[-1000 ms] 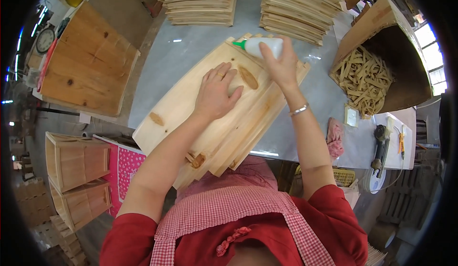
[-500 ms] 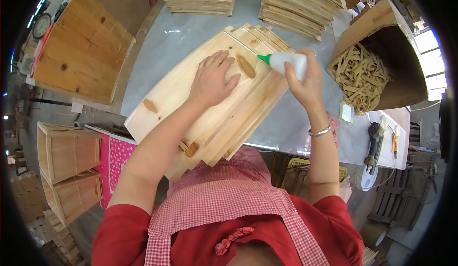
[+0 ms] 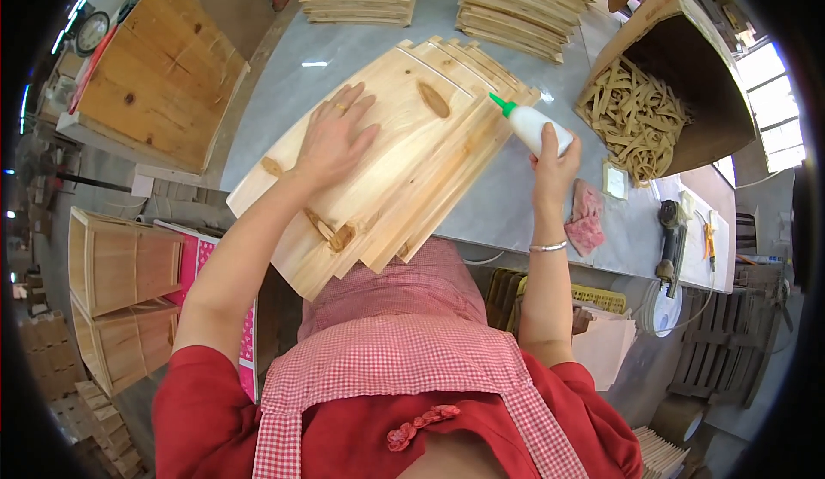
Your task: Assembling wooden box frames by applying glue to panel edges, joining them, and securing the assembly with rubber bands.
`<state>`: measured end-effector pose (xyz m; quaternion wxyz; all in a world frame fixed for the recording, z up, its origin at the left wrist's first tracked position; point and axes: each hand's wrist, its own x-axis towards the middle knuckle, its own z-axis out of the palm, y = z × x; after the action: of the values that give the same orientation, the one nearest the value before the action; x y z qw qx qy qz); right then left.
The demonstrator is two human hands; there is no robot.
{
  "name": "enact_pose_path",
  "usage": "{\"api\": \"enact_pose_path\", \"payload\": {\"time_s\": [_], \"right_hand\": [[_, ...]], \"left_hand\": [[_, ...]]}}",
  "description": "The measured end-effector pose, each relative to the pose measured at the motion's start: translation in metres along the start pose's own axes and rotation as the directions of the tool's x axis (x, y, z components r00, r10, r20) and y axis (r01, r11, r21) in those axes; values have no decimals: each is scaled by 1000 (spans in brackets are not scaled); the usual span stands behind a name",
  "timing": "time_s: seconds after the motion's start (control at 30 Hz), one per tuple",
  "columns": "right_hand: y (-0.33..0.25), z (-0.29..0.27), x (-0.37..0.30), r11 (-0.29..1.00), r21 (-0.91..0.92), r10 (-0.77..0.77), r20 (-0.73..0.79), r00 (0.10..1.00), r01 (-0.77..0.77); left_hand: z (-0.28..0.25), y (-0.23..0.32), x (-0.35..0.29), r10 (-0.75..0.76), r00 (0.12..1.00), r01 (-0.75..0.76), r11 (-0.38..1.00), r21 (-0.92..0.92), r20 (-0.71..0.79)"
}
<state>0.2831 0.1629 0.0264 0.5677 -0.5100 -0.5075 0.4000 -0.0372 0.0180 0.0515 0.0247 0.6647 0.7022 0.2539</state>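
A fanned stack of pale wooden boards [image 3: 391,148] lies slantwise on the table before me, each board offset from the one beneath. My left hand [image 3: 337,140] rests flat on the top board with its fingers spread. A white squeeze bottle [image 3: 534,127] with a green nozzle is gripped in my right hand [image 3: 554,168]. The bottle tilts up to the left, its nozzle tip over the right part of the stack; whether it touches the wood I cannot tell. Near the far end of the top board runs a thin whitish line [image 3: 436,73].
Taller board stacks [image 3: 516,11] stand at the back of the grey table [image 3: 292,84]. On the right, a cardboard box [image 3: 705,92] lies on its side with tan rubber bands [image 3: 632,118] spilling out. A pink cloth [image 3: 586,217] and a black power tool [image 3: 669,238] lie nearer.
My right hand has drawn the bottle right and nearer, turning its nozzle upward to the left. My left hand has slid left across the top board. The pink cloth shows more fully.
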Motion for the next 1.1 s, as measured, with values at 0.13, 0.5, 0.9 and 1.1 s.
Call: {"api": "enact_pose_path", "payload": {"time_s": [0.13, 0.5, 0.9, 1.1], "right_hand": [[8, 7, 5, 999, -44, -11, -10, 1000, 10], [4, 5, -39, 993, -109, -40, 77, 996, 48], [-27, -9, -167, 980, -90, -138, 348, 927, 179], [-37, -10, -232, 986, -25, -126, 541, 831, 165]], "left_hand": [[-6, -10, -23, -50, 993, 36, 991, 128, 106], [3, -19, -30, -20, 998, 13, 991, 131, 51], [12, -26, -35, 25, 999, -20, 981, 194, -20], [17, -30, -37, 35, 999, -31, 975, 221, -15]]}}
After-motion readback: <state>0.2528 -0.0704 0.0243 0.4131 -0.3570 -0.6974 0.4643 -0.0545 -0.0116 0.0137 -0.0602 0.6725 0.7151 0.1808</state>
